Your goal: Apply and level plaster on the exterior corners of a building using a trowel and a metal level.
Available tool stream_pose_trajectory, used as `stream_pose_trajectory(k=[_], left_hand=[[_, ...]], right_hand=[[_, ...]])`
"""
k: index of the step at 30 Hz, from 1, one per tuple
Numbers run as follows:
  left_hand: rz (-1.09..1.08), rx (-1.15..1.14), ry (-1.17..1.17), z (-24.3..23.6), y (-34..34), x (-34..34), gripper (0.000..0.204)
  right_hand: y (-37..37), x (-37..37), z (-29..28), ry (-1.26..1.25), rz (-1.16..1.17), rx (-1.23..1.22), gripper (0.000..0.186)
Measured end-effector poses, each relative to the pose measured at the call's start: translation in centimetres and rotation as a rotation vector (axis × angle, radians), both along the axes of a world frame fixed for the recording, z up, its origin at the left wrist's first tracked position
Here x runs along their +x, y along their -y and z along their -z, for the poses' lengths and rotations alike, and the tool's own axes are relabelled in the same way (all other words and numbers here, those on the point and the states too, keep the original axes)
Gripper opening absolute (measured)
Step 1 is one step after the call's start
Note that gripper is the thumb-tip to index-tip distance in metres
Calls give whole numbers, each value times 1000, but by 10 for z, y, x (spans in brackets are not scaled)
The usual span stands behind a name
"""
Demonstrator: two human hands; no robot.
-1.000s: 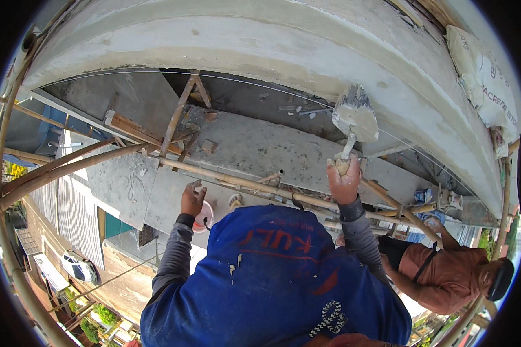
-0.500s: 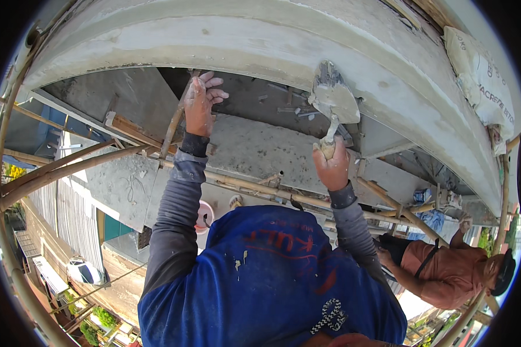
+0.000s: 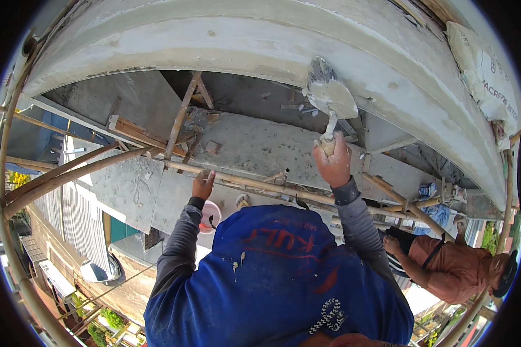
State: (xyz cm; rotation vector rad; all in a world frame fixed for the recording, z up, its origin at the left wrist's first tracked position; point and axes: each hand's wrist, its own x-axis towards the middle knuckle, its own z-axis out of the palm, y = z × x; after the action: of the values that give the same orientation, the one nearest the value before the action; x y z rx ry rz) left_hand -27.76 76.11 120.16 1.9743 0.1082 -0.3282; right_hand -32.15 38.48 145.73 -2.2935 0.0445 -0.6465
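Note:
My right hand point(image 3: 334, 163) is wrapped round the handle of a trowel point(image 3: 333, 99). Wet grey plaster smears the trowel's pointed blade, whose tip overlaps the lower edge of a curved plastered band point(image 3: 226, 43). Lower and to the left, my left hand point(image 3: 203, 185) is bare, with its fingers stretched out beside a horizontal bamboo pole point(image 3: 255, 186); whether they touch the pole I cannot tell. Just below that hand is a pink bucket point(image 3: 210, 215), partly hidden by my sleeve.
Bamboo scaffold poles point(image 3: 58, 173) cross at the left. A concrete ledge point(image 3: 260, 141) with rubble lies beyond the horizontal pole. Upper right hangs a white printed sack point(image 3: 483, 78). A co-worker point(image 3: 446, 260) in an orange shirt stands at the right. Far below is a parked car point(image 3: 101, 269).
My left hand has dropped from the plastered band's lower edge down beside the horizontal pole. My right hand and the trowel have shifted only slightly, up and left.

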Motion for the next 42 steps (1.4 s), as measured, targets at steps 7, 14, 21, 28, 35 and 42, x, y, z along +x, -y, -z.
stream_pose_trajectory(k=[7, 14, 21, 28, 35, 42], left_hand=[[132, 415, -10, 41, -74, -48, 52], [113, 448, -190, 49, -100, -77, 52], [125, 384, -64, 33, -72, -47, 52], [152, 360, -57, 27, -68, -56, 54], [201, 390, -50, 21, -70, -54, 53], [103, 359, -79, 28, -87, -67, 47]], right_hand=[[-2, -12, -11, 50, -4, 45, 25], [-12, 1, 0, -25, 55, 24, 25], [-28, 13, -18, 36, -22, 57, 25], [-28, -2, -4, 0, 51, 1, 26], [-57, 35, -25, 60, -42, 1, 27], [-43, 7, -5, 3, 25, 41, 26]])
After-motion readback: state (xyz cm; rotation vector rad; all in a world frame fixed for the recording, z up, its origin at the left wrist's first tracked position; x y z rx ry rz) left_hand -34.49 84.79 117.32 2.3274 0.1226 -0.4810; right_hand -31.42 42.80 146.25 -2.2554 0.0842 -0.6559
